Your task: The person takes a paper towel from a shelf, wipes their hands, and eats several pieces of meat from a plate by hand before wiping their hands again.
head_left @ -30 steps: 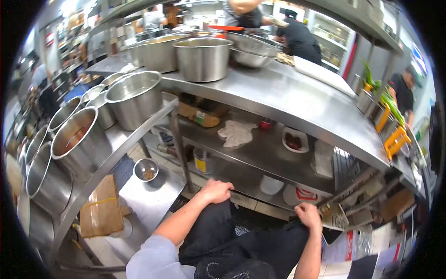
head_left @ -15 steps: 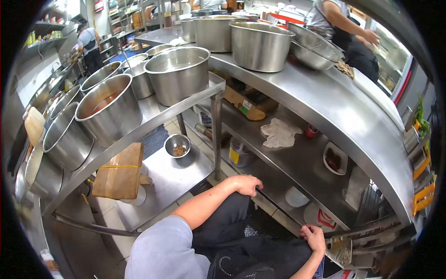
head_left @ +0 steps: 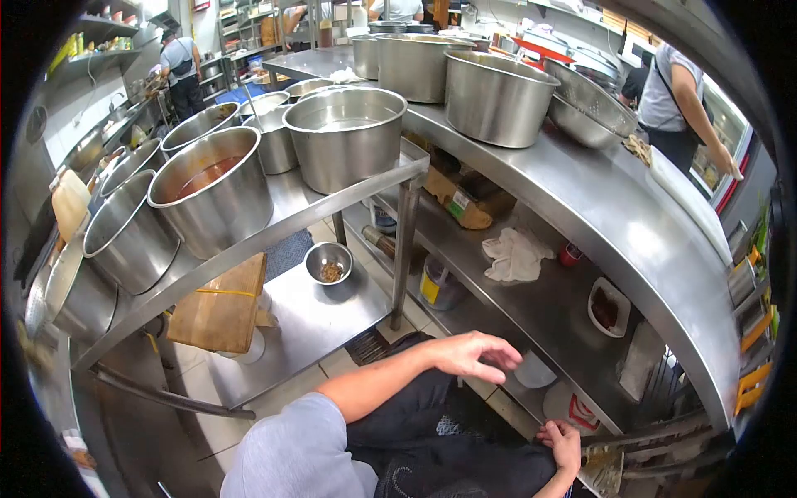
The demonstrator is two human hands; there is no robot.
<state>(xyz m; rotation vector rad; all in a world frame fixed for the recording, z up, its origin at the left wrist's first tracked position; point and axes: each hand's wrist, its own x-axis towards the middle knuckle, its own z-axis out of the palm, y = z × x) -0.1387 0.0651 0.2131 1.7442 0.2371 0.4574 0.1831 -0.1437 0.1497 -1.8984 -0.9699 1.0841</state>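
My left hand is raised above my left knee, in front of the under-counter shelves. Its fingers are stretched forward and the thumb hangs apart, holding nothing. My right hand rests by my right knee on the dark apron, its fingers curled in and nothing visible in them. Beyond the left hand, a white cloth lies crumpled on the upper shelf. A white dish with dark red contents sits farther right. Lower down are a whitish container and a bucket with red marking.
Several steel pots crowd the left table, one holding reddish liquid. Below, a small steel bowl with brown bits and a wooden board are on a low shelf. A colander sits on the counter. Co-workers stand farther back.
My left hand has lifted off the knee and moved right, its fingers opening out. My right hand has shifted slightly down. The view has turned a little left, and the co-worker at right has moved.
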